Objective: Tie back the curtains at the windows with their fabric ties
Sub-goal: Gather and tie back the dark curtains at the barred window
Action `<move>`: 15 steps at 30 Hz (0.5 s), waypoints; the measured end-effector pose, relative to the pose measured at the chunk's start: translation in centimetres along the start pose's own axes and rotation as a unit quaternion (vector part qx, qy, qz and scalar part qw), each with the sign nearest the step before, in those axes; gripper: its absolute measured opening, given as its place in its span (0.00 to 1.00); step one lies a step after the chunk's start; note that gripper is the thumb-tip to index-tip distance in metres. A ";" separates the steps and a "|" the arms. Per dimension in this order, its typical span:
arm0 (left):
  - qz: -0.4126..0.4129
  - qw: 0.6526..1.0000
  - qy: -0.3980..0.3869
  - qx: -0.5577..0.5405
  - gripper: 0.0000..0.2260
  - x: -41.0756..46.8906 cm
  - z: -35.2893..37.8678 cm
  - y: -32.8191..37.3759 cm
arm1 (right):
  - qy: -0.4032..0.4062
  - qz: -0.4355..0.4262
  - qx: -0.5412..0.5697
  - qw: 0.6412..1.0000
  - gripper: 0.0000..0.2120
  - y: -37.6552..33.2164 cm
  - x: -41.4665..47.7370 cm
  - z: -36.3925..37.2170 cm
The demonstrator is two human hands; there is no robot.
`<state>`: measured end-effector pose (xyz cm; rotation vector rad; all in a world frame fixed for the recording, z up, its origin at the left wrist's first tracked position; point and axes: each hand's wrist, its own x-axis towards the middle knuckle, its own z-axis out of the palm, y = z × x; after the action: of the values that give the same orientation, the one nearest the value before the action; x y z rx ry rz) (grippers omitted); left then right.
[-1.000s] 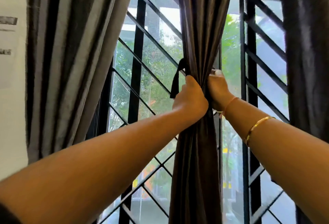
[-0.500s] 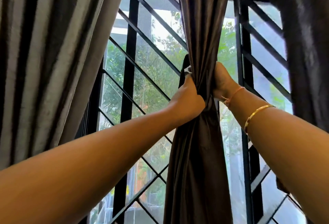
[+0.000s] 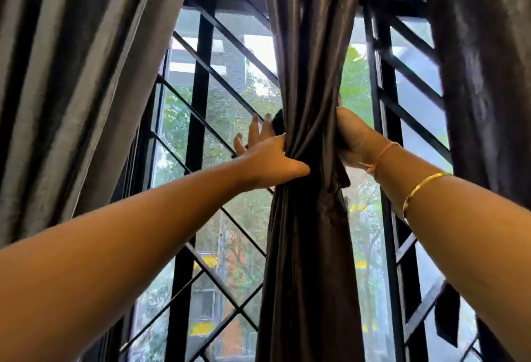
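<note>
A dark brown curtain (image 3: pixel 310 246) hangs gathered into a bunch in front of the window. My left hand (image 3: pixel 267 157) lies against the bunch's left side, thumb across the front and fingers straight, spread toward the glass. My right hand (image 3: pixel 355 139) grips the bunch from the right, its fingers hidden behind the cloth. A dark fabric tie (image 3: pixel 277 123) shows just behind the curtain by my left fingertips. A short dark flap (image 3: pixel 342 173) sticks out below my right hand.
A grey curtain (image 3: pixel 71 88) hangs at the left and another dark curtain (image 3: pixel 488 74) at the right. Black grille bars (image 3: pixel 201 103) cross the window close behind my hands. A dark strip of cloth (image 3: pixel 446 318) dangles at the lower right.
My left hand has uncurled from its grip on the bunch, and its fingers now stretch out behind the curtain. My right hand has kept its hold on the right side.
</note>
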<state>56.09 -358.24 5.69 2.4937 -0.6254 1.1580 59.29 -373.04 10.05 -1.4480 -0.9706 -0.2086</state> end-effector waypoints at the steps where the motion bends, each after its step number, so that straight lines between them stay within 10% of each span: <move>1: -0.011 1.000 -0.014 -0.011 0.37 0.2 -0.3 0.1 | -0.008 0.006 0.003 1.000 0.24 0.0 0.1 -0.1; 8: 0.061 0.983 -0.007 -0.174 0.08 0.4 -0.5 0.2 | -0.021 -0.019 -0.052 0.998 0.15 0.0 0.5 -1.1; 15: 0.061 0.972 0.213 -0.072 0.23 0.4 -0.3 -2.2 | 0.033 -0.053 -0.014 0.998 0.14 -0.3 -1.2 -3.1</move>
<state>57.21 -356.30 5.94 2.0178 -0.7150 1.5724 59.72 -376.34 10.02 -1.4082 -0.9951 -0.3480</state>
